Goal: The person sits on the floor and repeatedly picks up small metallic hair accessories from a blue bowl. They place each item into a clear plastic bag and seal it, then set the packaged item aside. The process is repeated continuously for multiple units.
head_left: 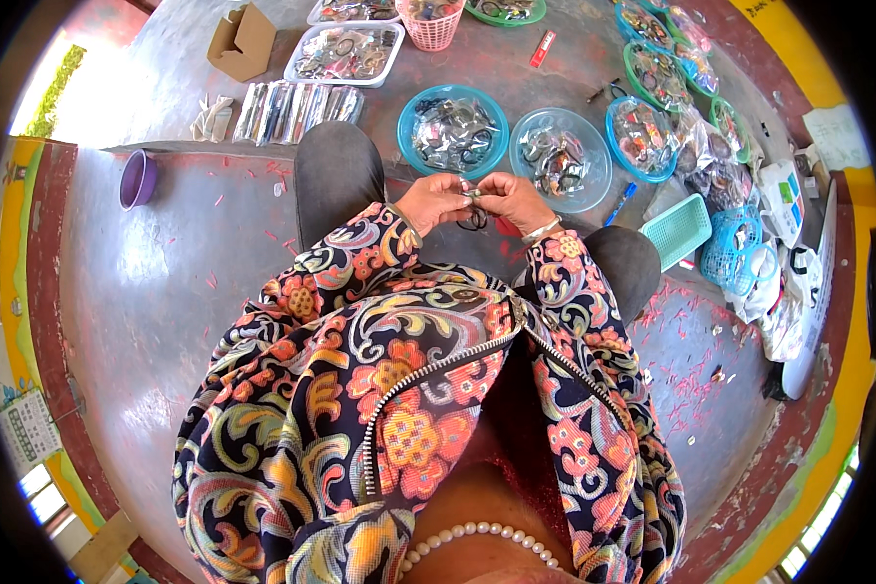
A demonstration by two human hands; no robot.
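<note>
My left hand (438,202) and my right hand (514,201) meet in front of my knees, fingertips pinched together. Between them they hold a black cord loop (473,222), which looks like a hair tie; its lower part hangs beneath the fingers. At the fingertips is a small pale or greenish piece, too tiny to make out. Just beyond the hands stand a blue basket (406,146) and a clear bluish bowl (605,187), both holding clear-wrapped small items, many dark and loop-shaped.
Clear-wrapped bundles (297,112), an open cardboard box (240,44), a white tray (397,60) and a pink basket (432,35) stand far left. At right are a blue pen (620,203), a green basket (675,234) and several filled baskets. A purple tub (138,181) sits left.
</note>
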